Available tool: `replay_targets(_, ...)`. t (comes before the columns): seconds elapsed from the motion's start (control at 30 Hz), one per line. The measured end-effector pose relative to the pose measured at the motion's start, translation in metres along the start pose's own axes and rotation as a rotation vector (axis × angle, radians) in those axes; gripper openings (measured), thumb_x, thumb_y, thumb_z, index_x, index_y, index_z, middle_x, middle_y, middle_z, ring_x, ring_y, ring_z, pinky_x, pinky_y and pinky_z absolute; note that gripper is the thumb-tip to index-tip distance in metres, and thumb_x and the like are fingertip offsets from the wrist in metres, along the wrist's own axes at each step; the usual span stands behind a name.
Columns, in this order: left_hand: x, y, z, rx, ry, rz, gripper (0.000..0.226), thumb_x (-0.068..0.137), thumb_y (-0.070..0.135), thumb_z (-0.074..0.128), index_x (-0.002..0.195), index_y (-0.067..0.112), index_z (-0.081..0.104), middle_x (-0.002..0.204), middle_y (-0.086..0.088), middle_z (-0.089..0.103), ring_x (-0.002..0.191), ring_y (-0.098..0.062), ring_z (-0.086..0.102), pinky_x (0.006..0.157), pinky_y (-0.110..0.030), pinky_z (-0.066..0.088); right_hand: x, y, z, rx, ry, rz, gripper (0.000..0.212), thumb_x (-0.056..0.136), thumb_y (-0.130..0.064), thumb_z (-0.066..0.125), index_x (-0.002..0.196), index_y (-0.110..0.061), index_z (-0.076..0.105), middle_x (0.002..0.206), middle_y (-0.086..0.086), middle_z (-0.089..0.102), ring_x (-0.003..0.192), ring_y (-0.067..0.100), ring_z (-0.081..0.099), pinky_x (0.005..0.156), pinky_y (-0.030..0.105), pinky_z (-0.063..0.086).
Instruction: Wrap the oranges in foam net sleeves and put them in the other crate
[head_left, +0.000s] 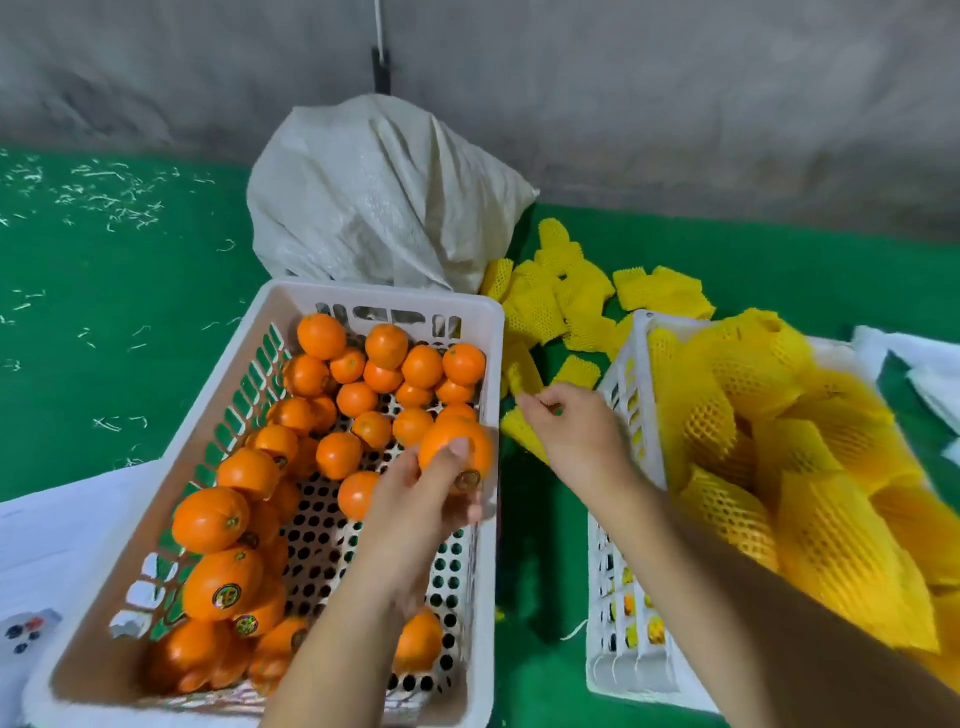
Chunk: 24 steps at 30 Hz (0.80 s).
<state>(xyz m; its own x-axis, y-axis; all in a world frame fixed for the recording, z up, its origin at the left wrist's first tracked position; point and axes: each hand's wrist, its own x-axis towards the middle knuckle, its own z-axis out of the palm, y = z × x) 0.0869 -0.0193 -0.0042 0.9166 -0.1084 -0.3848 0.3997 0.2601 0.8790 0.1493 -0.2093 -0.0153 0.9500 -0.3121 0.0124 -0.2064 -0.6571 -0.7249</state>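
Orange fruit with a round sticker, text too blurry to read, is gripped by the left hand over the white plastic crate's right edge; a yellow foam net sleeve is pinched by the right hand.

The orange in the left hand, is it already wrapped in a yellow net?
No, the orange that the left hand holds over the white crate has bare peel, with no foam net on it.
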Motion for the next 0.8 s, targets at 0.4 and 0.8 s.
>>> replay_targets(0.4, -0.079, -0.037, 0.020, -0.214, -0.264, -0.060, 0.062, 0.076, 0.042, 0.090, 0.126, 0.010, 0.070, 0.110, -0.012, 0.078, 0.096, -0.025, 0.076, 0.078, -0.031, 0.062, -0.161, 0.006, -0.014, 0.807, 0.055, 0.311, 0.032, 0.084, -0.049, 0.066, 0.112, -0.035, 0.071, 0.110, -0.005, 0.075, 0.109, 0.018, 0.070, 0.098, 0.047, 0.056)
replay_targets(0.8, -0.080, -0.046, 0.010, -0.193, -0.423, 0.032, 0.081, 0.060, 0.044, 0.101, 0.127, 0.009, 0.074, 0.132, -0.021, 0.070, 0.117, -0.035, 0.071, 0.086, -0.036, 0.063, -0.176, -0.003, -0.043, 0.857, 0.029, 0.290, 0.011, 0.095, -0.021, 0.072, 0.106, -0.023, 0.072, 0.107, -0.002, 0.076, 0.107, 0.018, 0.070, 0.102, 0.046, 0.054)
